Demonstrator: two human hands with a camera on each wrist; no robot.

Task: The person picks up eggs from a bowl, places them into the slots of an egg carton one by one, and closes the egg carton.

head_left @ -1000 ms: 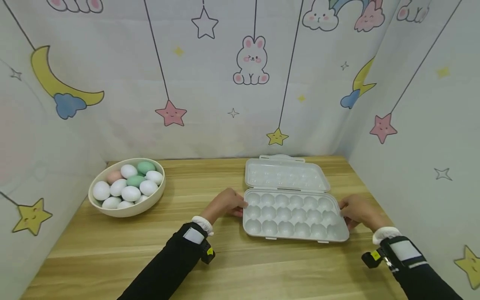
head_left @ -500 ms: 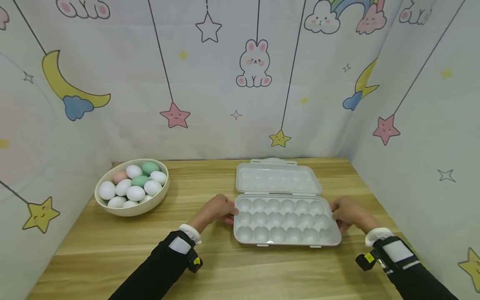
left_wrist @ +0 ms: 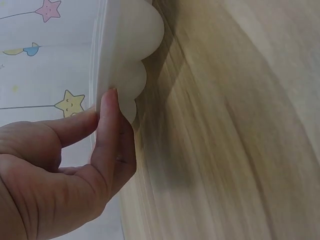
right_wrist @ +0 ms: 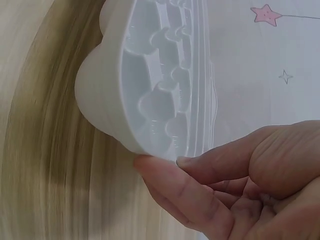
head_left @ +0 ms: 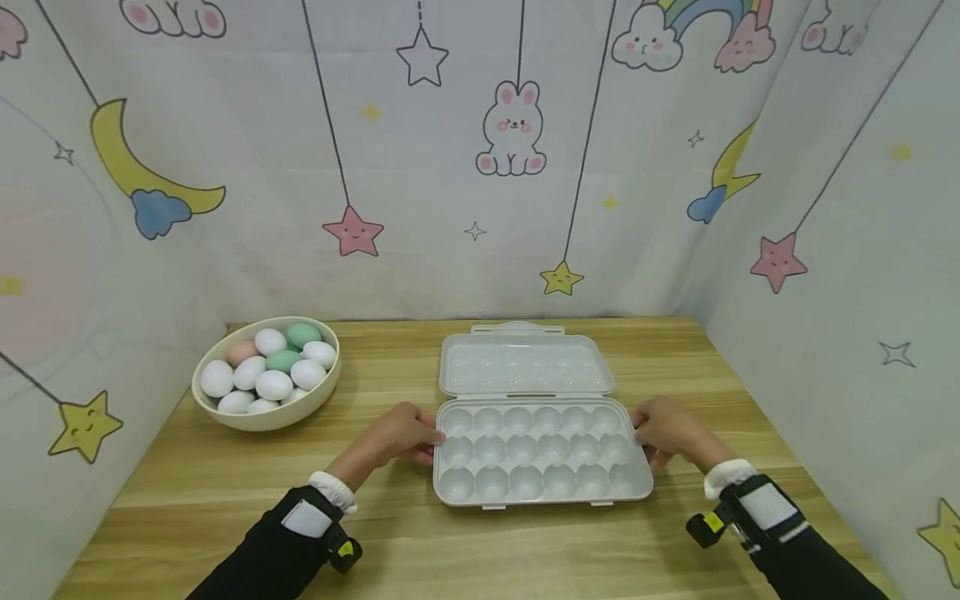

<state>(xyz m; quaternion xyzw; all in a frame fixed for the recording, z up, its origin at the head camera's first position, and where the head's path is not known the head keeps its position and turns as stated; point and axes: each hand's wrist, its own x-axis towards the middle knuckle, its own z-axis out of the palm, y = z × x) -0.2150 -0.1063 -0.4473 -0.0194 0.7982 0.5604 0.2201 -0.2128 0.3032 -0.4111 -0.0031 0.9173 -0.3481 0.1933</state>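
Far left on the table (head_left: 450,550): bowl (head_left: 258,421) heaped with eggs (head_left: 273,385), mostly white, some green, one pinkish. None seen outside it; neither hand near it.

Next, left hand (head_left: 397,435): pinches the box (head_left: 542,500) by its left edge, thumb above, fingers curled beneath.

Box between the hands, right of the bowl and well apart from it. Lid (head_left: 527,365) swung back on the far side, so opening is done. Cups (head_left: 522,451) in three rows of six, no egg in any. Whether the base touches the table, cannot tell.

Right hand (head_left: 671,433): grips the right edge, thumb and fingers.

Judgement: early stage. Box handling in progress, setting it loose not yet done; eggs untouched.
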